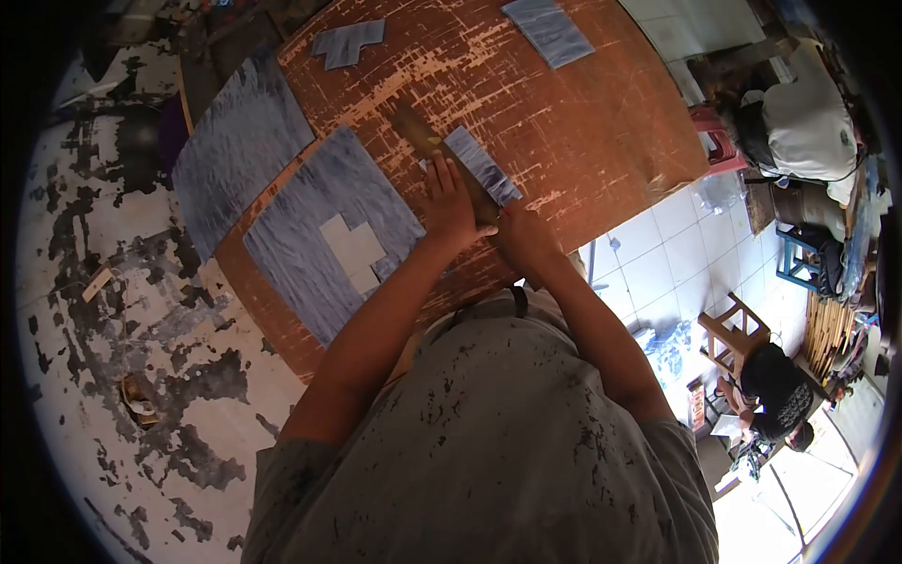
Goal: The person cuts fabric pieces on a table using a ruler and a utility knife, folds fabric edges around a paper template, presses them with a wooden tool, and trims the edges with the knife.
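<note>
On a scratched reddish-brown board [629,141]: dark flat bar [411,125] beside narrow grey-blue marbled strip [479,163]

The left hand [453,207] lies flat, fingers unclenched, hiding part of the bar. The right hand [528,240] curls at the strip's near end; what it grips cannot be told. Two large grey-blue marbled sheets [249,141] lie left, smaller pieces [548,31] beyond.

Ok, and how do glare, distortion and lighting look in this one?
Head view: wide-lens distortion bows the edges of the table, and the corners are black; head view: the lower-right background is blown out to white; head view: left hand and right hand are dimmer but readable.
</note>
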The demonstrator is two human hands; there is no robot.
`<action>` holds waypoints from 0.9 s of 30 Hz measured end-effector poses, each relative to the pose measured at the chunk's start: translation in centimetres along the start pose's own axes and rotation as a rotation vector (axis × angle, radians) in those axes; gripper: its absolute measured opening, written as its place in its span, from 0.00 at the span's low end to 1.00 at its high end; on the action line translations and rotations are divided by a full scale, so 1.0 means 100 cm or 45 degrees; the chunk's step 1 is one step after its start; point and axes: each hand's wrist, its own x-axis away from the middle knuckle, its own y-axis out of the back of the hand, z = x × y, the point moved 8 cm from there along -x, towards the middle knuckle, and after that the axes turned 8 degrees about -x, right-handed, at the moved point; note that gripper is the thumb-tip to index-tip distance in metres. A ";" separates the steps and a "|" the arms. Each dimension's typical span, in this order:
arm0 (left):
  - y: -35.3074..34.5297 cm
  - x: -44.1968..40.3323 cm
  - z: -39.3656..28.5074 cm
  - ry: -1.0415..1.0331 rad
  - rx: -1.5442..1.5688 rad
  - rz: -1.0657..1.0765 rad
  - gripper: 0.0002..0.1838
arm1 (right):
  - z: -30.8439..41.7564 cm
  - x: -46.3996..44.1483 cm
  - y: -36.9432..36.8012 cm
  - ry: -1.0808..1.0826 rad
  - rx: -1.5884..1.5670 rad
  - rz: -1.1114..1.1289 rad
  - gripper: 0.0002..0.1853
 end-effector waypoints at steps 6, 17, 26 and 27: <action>0.000 0.001 0.000 -0.006 0.035 -0.022 0.86 | -0.004 0.001 -0.003 0.000 0.016 0.014 0.20; 0.002 -0.001 0.000 0.001 0.037 -0.010 0.86 | -0.006 -0.017 -0.017 -0.033 0.138 0.092 0.19; 0.010 0.004 -0.002 0.054 0.024 0.044 0.85 | 0.006 -0.013 -0.009 -0.039 0.273 0.142 0.19; 0.010 0.004 -0.002 0.047 0.040 0.033 0.85 | 0.003 -0.014 -0.011 -0.037 0.291 0.187 0.21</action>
